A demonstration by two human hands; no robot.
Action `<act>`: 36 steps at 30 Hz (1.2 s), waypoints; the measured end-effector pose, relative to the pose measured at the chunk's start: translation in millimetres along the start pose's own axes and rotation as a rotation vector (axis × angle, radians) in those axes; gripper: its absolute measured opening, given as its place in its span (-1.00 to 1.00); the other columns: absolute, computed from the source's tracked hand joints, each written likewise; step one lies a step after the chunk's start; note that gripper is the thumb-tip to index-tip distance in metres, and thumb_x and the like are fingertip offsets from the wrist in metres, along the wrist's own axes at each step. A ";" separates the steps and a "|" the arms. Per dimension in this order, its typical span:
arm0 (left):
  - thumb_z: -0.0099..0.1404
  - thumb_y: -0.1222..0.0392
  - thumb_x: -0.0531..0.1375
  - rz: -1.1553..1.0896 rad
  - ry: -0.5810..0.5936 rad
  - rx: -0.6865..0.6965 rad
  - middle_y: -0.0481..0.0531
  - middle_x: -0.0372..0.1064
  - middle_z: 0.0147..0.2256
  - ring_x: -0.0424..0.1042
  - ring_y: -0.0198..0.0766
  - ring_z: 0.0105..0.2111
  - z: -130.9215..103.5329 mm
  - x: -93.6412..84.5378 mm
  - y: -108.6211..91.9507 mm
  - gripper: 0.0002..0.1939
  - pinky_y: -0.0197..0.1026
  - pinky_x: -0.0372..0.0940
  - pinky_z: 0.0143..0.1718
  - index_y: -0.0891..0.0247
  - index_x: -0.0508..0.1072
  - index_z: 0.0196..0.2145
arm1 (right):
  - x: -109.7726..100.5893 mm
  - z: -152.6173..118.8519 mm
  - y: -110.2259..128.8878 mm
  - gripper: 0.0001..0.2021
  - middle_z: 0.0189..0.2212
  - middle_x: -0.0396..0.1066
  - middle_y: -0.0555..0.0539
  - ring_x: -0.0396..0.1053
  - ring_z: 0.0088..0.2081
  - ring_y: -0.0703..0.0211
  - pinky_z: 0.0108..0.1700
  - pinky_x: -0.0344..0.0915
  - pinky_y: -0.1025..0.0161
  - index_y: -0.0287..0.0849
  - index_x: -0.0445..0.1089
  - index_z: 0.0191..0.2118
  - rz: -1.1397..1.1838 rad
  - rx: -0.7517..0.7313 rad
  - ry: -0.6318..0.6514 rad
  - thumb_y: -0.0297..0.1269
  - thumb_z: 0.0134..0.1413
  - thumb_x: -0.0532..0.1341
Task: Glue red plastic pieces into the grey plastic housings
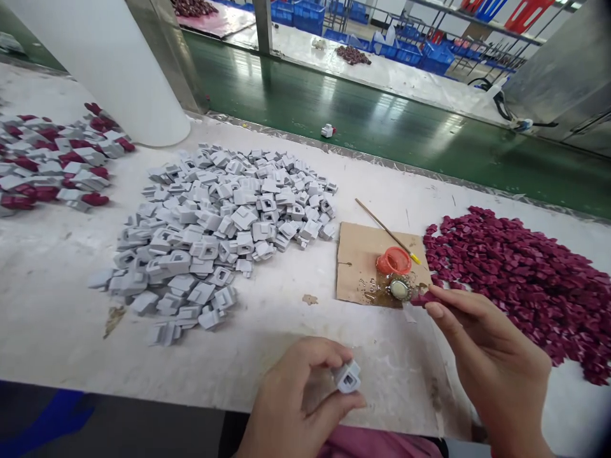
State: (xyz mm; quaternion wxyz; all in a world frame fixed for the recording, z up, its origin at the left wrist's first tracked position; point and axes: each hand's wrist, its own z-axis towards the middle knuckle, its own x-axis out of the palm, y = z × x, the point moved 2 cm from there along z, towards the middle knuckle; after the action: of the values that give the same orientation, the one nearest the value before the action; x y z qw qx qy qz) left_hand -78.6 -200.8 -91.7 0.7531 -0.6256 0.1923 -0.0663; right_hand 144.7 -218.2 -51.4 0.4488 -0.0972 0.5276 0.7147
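Near the table's front edge, my left hand pinches a small grey plastic part, its square opening turned toward me. My right hand holds a small maroon plastic piece between thumb and fingertip. That piece is beside a round cap-like dish with pale contents, on a stained piece of cardboard. Behind the dish sits a small red cup. A thin stick with a yellow end lies across the cardboard's far edge.
A heap of grey parts covers the table's middle left; a heap of maroon pieces lies at right. Joined grey-and-maroon parts are piled far left, by a white column. Beyond runs a green conveyor belt carrying one joined part.
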 end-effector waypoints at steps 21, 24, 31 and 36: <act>0.40 0.24 0.10 0.284 0.068 0.126 0.04 0.46 -0.24 0.48 -0.26 -0.23 10.8 -2.5 -3.1 -0.78 -0.28 0.46 -0.20 0.22 0.47 -0.06 | 29.8 -61.0 33.0 -0.71 -0.13 0.46 -0.01 0.45 -0.11 0.25 -0.07 0.46 0.37 -0.09 0.42 -0.12 0.213 -0.146 0.274 -0.60 0.12 0.18; 0.41 0.24 0.08 0.290 0.093 0.131 0.05 0.45 -0.22 0.47 -0.25 -0.22 11.1 -4.1 -1.9 -0.76 -0.25 0.47 -0.20 0.24 0.46 -0.04 | 30.2 -61.2 30.8 -0.69 -0.11 0.45 -0.02 0.44 -0.08 0.23 -0.04 0.46 0.34 -0.10 0.42 -0.10 0.194 -0.161 0.282 -0.61 0.12 0.17; 0.40 0.28 0.07 0.283 0.103 0.151 0.05 0.45 -0.23 0.46 -0.25 -0.23 12.6 -3.5 -2.6 -0.77 -0.26 0.47 -0.21 0.26 0.46 -0.05 | 26.0 -59.9 33.4 -0.69 -0.06 0.45 -0.02 0.45 -0.06 0.24 -0.01 0.44 0.39 -0.10 0.42 -0.02 0.092 -0.289 0.399 -0.54 0.16 0.18; 0.39 0.31 0.10 0.284 0.093 0.170 0.05 0.45 -0.24 0.46 -0.23 -0.23 13.9 0.8 -4.1 -0.80 -0.23 0.47 -0.23 0.27 0.46 -0.08 | 26.1 -67.2 37.7 -0.62 -0.02 0.43 -0.08 0.41 0.00 0.10 0.02 0.46 0.15 -0.10 0.33 0.12 -0.089 -0.321 0.367 -0.51 0.28 0.02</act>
State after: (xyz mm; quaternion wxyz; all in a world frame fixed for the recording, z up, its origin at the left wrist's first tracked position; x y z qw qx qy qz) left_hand -72.1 -189.1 -85.9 0.7955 -0.5223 0.3072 -0.0042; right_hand 79.1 -262.2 -70.8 0.3554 -0.3184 0.4752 0.7392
